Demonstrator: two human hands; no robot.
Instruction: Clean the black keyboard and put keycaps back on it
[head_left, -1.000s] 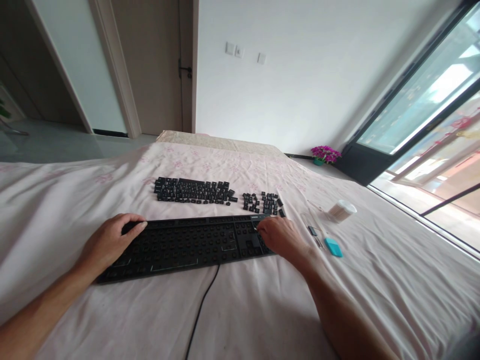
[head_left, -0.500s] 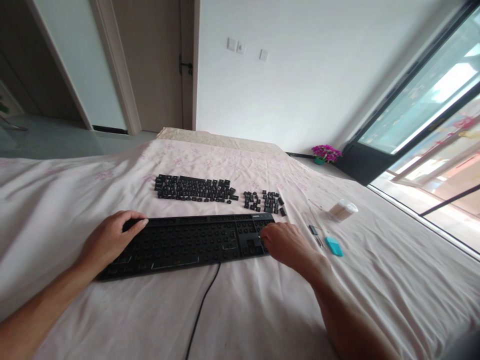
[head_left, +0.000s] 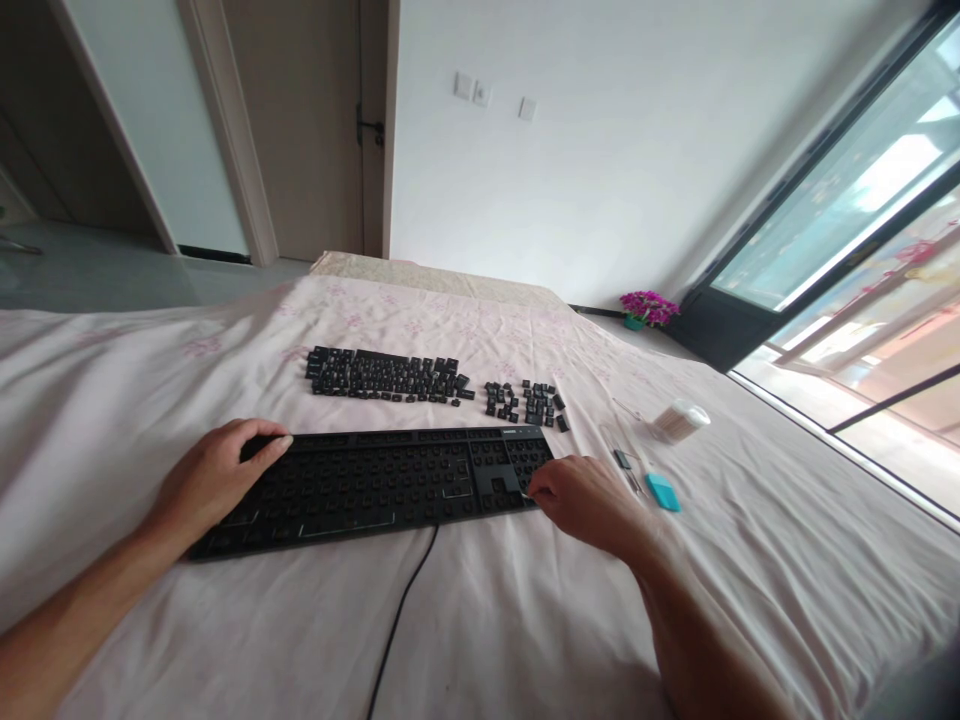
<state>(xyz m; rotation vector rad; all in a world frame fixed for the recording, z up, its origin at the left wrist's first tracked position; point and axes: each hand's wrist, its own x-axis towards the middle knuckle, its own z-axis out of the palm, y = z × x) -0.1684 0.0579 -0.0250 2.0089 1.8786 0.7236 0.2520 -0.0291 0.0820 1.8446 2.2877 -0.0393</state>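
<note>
A black keyboard [head_left: 360,490] with its keycaps off lies slightly aslant on the bedsheet, bare key stems showing. My left hand [head_left: 217,470] grips its upper left edge, thumb along the top and fingers partly hidden behind. Closed in a pinch, my right hand [head_left: 574,500] is over the number pad at the right end. A small pale tip pokes out from its fingers, like that of a cotton swab [head_left: 528,492]; the rest is hidden by the hand. Beyond the keyboard sit a large group of loose keycaps [head_left: 386,376] and a smaller group [head_left: 536,403].
To the right lie a clear tub of cotton swabs [head_left: 681,421], a turquoise flat item [head_left: 663,492] and a small dark tool [head_left: 622,459]. The keyboard cable [head_left: 405,600] runs toward me over the wrinkled sheet [head_left: 510,620]. Pink flowers [head_left: 649,308] stand past the bed.
My right hand has shifted slightly right and down across the number pad, uncovering more of its key stems. My left hand stays on the keyboard's edge. The view has moved a little.
</note>
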